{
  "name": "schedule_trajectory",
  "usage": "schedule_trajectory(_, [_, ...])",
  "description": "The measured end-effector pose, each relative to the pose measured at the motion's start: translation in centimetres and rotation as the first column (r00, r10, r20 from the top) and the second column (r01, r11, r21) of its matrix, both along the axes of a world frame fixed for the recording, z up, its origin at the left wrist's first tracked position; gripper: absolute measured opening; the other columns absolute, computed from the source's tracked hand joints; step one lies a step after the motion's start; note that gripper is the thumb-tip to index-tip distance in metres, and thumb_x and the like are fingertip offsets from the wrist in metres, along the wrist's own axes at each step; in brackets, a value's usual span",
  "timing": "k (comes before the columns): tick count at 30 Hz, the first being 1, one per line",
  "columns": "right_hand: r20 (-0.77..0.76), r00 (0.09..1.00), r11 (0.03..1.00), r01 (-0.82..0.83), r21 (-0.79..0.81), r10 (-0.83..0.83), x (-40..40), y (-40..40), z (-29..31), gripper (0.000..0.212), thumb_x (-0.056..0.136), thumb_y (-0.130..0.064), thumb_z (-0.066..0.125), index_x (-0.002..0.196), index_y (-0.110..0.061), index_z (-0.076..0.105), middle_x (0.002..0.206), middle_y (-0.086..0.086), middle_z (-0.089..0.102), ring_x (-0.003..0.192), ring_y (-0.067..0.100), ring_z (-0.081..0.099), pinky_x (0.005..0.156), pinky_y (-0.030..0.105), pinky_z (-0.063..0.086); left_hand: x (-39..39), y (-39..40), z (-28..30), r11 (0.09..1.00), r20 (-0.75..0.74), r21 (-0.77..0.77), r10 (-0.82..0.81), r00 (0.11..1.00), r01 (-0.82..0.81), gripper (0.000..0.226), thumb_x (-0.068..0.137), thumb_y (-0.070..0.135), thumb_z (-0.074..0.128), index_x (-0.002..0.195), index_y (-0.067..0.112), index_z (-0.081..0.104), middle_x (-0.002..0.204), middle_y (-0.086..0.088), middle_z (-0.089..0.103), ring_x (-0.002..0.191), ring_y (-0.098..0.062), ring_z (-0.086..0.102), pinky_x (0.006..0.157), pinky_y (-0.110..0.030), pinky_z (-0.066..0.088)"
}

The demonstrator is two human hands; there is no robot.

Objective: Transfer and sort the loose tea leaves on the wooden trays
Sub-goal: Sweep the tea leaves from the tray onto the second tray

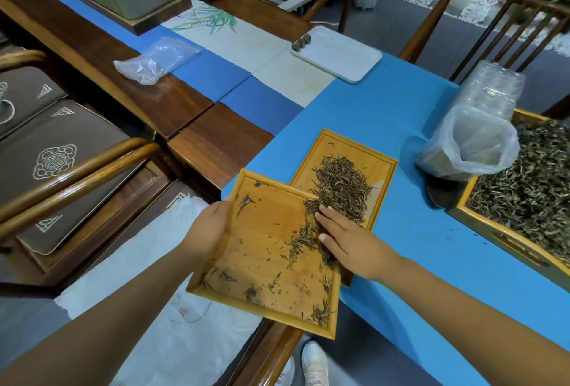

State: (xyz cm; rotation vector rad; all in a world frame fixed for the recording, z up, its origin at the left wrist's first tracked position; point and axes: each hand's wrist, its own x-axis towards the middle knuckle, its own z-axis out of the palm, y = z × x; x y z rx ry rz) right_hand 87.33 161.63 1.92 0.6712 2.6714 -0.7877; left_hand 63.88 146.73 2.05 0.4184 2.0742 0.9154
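Here, in the head view, the left hand (212, 225) at lower centre of the frame grips the left edge of the near tray (265, 256), holding it tilted with its far right corner overlapping the far tray (345, 182). The near tray juts past the worktop (401, 114) edge. The right hand (348, 237) lies flat and released, fingers (327, 216) spread on a streak of tea leaves (305, 231) at the near tray's right side, grasping nothing. Only scattered leaves lie across the rest of that tray. The far tray, at centre frame, rests on the blue worktop and carries a dense leaf pile (342, 188) touching the right fingertips. At the right edge of the frame a big tray (493, 231) is full of leaves, and a clear bag (468, 145) stands open just beside it. At upper centre sits a white tray (339, 55), and further left a crumpled plastic bag (154, 62).
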Motion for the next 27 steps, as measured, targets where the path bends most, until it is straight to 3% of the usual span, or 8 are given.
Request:
schedule_trajectory(4, [-0.038, 0.999, 0.999, -0.035, 0.005, 0.035, 0.5, -0.7, 0.7, 0.054, 0.1, -0.041, 0.02, 0.149, -0.021, 0.01, 0.158, -0.008, -0.002, 0.137, -0.004, -0.012, 0.112, 0.015, -0.006, -0.3, -0.2, 0.0, 1.0, -0.008, 0.008, -0.004, 1.0, 0.004, 0.05, 0.097, 0.052, 0.024, 0.085, 0.024, 0.064, 0.085, -0.003, 0.067, 0.086, -0.024, 0.064, 0.087, -0.043, 0.051])
schedule_trajectory(11, [0.004, 0.973, 0.972, -0.23, -0.053, 0.23, 1.6, -4.9, 1.7, 0.057, 0.096, -0.045, 0.013, 0.149, -0.026, 0.005, 0.158, -0.009, -0.003, 0.141, 0.001, -0.012, 0.116, 0.021, -0.002, -0.2, -0.2, 0.2, 1.0, -0.005, 0.02, -0.008, 1.0, 0.008, 0.051, 0.099, 0.046, 0.022, 0.096, 0.017, 0.064, 0.089, -0.007, 0.066, 0.087, -0.024, 0.062, 0.08, -0.039, 0.049])
schedule_trajectory(16, [0.014, 0.988, 0.987, -0.152, -0.054, 0.153, 1.0, -4.6, 0.9, 0.065, 0.091, -0.053, 0.008, 0.149, -0.025, 0.002, 0.158, -0.009, -0.004, 0.144, 0.004, -0.004, 0.114, 0.018, 0.0, -0.1, -0.2, 0.5, 1.0, -0.019, 0.006, -0.028, 0.999, 0.028, 0.052, 0.1, 0.045, 0.021, 0.103, 0.015, 0.063, 0.095, -0.01, 0.068, 0.087, -0.022, 0.064, 0.071, -0.031, 0.048])
schedule_trajectory(21, [0.024, 0.996, 0.996, -0.082, -0.039, 0.083, 0.4, -2.7, 0.0, 0.058, 0.099, -0.044, 0.019, 0.149, -0.023, 0.001, 0.159, -0.007, -0.006, 0.145, 0.006, -0.003, 0.111, 0.017, -0.001, -0.1, -0.3, 0.7, 1.0, 0.007, -0.018, -0.01, 1.0, 0.011, 0.05, 0.098, 0.047, 0.023, 0.104, 0.02, 0.064, 0.097, -0.009, 0.069, 0.092, -0.025, 0.065, 0.084, -0.041, 0.05])
schedule_trajectory(27, [0.03, 0.999, 1.0, -0.02, -0.011, 0.021, -0.1, -1.1, -0.5, 0.058, 0.099, -0.045, 0.019, 0.149, -0.023, 0.001, 0.159, -0.007, -0.003, 0.145, 0.008, 0.004, 0.108, 0.016, 0.002, -0.1, -0.3, 1.0, 0.999, -0.025, -0.029, -0.018, 1.0, 0.017, 0.048, 0.098, 0.048, 0.023, 0.101, 0.022, 0.063, 0.097, -0.007, 0.069, 0.09, -0.021, 0.064, 0.076, -0.034, 0.047])
